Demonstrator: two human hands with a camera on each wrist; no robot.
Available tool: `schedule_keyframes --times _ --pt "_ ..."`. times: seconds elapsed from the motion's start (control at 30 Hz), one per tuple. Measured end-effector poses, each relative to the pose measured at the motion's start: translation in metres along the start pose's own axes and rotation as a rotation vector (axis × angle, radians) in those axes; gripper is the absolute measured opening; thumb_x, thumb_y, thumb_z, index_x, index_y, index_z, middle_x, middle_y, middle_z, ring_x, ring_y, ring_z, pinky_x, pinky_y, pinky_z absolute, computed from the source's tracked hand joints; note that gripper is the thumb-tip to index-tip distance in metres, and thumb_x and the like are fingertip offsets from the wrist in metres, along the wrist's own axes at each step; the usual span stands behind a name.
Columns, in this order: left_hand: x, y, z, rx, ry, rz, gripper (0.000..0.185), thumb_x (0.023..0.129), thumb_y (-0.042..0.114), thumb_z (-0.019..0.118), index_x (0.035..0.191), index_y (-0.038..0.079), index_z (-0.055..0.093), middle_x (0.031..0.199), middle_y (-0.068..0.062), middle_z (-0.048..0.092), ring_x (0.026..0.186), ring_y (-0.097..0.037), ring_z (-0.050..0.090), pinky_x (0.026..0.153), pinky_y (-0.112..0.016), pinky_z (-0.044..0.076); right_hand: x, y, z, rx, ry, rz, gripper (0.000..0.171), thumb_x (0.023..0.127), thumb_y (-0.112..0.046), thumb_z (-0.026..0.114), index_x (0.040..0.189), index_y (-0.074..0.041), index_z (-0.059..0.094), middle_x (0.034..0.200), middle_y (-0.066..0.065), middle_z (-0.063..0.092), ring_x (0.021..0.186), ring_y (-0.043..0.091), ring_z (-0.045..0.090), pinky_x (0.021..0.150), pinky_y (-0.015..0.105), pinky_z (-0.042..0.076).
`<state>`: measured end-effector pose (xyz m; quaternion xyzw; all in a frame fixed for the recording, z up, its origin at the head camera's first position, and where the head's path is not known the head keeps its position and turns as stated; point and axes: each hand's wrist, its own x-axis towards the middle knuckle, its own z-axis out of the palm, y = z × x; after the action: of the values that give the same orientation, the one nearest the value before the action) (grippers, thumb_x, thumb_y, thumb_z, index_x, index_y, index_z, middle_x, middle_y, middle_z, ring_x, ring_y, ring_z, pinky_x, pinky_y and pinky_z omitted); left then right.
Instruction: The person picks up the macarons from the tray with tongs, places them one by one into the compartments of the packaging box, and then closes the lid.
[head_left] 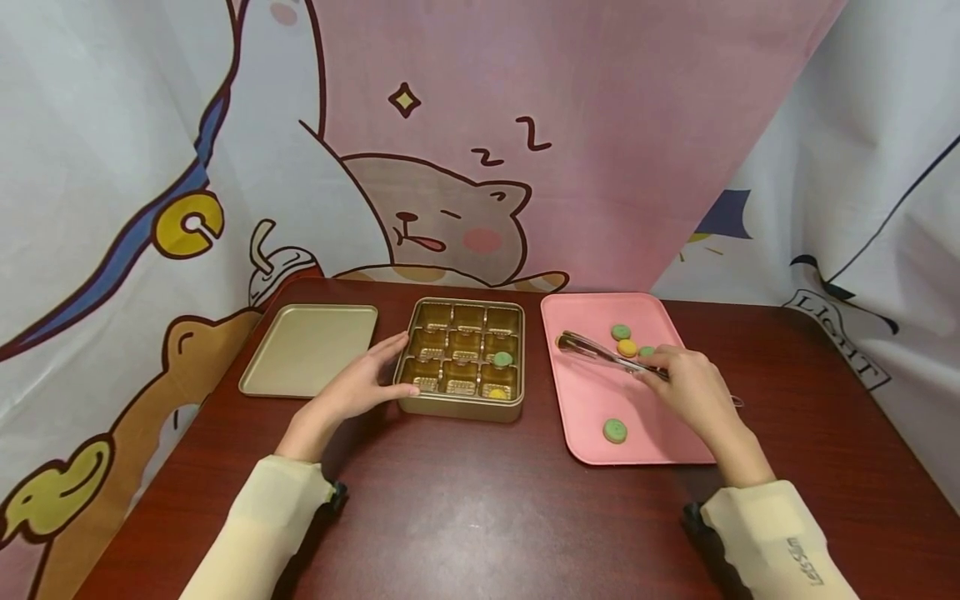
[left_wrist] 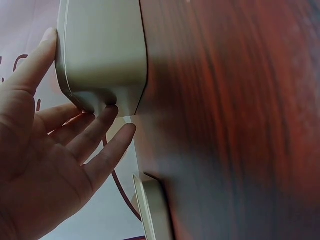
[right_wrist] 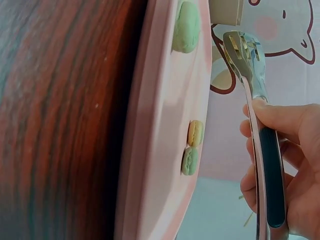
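Observation:
My left hand (head_left: 365, 377) touches the left side of a gold box (head_left: 457, 410), its fingers fairly straight and the thumb along the front rim. Inside the divided insert, a green macaron (head_left: 502, 359) sits in the right column's middle compartment and a yellow macaron (head_left: 498, 394) in the front right one. My right hand (head_left: 690, 385) grips metal tongs (right_wrist: 271, 170) with dark handle panels, held over a pink tray (head_left: 600, 387). Their slotted tips point left towards the box; yellowish patches show at the tips. On the tray lie several green macarons (head_left: 615, 431) and a yellow macaron (head_left: 627, 348).
A shallow gold lid (head_left: 311, 350) lies to the left of the box on the dark red wooden table (head_left: 480, 508). Printed fabric (head_left: 600, 125) with cartoon animals hangs behind the table and down both sides.

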<state>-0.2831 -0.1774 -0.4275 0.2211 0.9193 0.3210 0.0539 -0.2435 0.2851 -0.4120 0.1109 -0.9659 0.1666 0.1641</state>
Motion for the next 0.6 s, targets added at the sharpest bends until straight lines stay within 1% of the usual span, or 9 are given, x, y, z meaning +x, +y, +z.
schedule_keyframes --times 0.2,0.3,0.43,0.5,0.6 --pt "0.0 0.0 0.0 0.007 0.002 0.002 0.091 0.087 0.035 0.077 0.156 0.001 0.03 0.164 -0.018 0.026 0.15 -0.04 0.027 0.118 -0.059 0.028 0.003 -0.006 0.003 0.014 0.045 -0.023 0.019 0.081 -0.01 0.08 0.099 -0.004 0.079 0.092 0.013 0.076 0.074 0.029 0.067 0.06 0.041 0.047" --pt "0.0 0.0 0.001 0.009 0.002 0.001 0.09 0.087 0.035 0.077 0.156 0.001 0.03 0.164 -0.019 0.026 0.149 -0.04 0.028 0.118 -0.058 0.028 0.006 -0.01 0.004 0.025 0.039 -0.013 0.018 0.083 -0.011 0.08 0.1 -0.005 0.079 0.088 0.01 0.075 0.068 0.025 0.063 0.057 0.037 0.043" --pt "0.0 0.0 0.001 0.007 0.0 0.003 0.09 0.087 0.036 0.076 0.156 0.001 0.029 0.164 -0.018 0.026 0.15 -0.041 0.027 0.119 -0.058 0.027 0.012 -0.017 0.004 0.028 0.034 0.0 0.018 0.084 -0.013 0.079 0.101 -0.005 0.079 0.083 0.006 0.072 0.061 0.018 0.05 0.055 0.031 0.034" --pt "0.0 0.0 0.001 0.0 0.002 0.006 0.09 0.087 0.036 0.077 0.156 0.001 0.029 0.164 -0.018 0.025 0.15 -0.041 0.027 0.119 -0.059 0.027 0.015 -0.02 0.004 0.025 0.046 -0.007 0.018 0.083 -0.013 0.079 0.1 -0.006 0.079 0.082 0.005 0.071 0.06 0.017 0.05 0.055 0.03 0.034" --pt "0.0 -0.001 0.002 -0.005 0.01 0.02 0.092 0.086 0.035 0.078 0.156 0.0 0.03 0.164 -0.019 0.026 0.149 -0.042 0.027 0.118 -0.06 0.028 0.019 -0.025 0.006 0.022 0.061 -0.016 0.018 0.083 -0.014 0.08 0.1 -0.006 0.08 0.082 0.006 0.07 0.062 0.02 0.053 0.055 0.034 0.037"
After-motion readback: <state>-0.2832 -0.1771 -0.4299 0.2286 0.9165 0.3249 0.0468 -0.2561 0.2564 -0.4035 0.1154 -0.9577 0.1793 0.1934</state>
